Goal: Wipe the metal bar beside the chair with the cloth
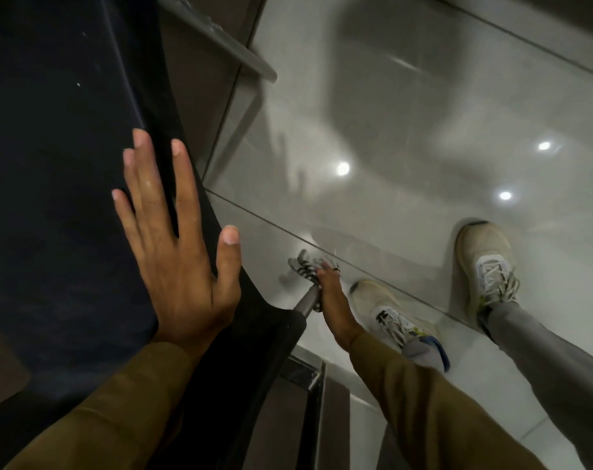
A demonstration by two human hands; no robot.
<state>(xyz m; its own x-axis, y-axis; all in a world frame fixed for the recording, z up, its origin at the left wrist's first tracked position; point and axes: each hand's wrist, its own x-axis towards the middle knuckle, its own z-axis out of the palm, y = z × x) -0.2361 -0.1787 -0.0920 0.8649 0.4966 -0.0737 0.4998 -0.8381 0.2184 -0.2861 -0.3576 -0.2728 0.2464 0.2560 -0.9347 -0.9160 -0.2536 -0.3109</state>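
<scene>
The metal bar [308, 301] is mid-wipe: the right hand [330, 293] clasps the striped cloth [305, 266] around it. The left hand [176, 245] lies spread flat on the chair [67, 164]. Next, probably slide the cloth along the bar.

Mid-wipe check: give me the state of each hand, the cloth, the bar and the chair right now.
left hand: open, fingers spread, flat on the chair's dark fabric.
right hand: closed on the cloth, low on the bar.
cloth: striped, bunched around the bar under the right hand, blurred.
metal bar: slanting down from the chair's edge towards the floor; only a short stretch shows.
chair: dark fabric, braced by the left hand.
</scene>
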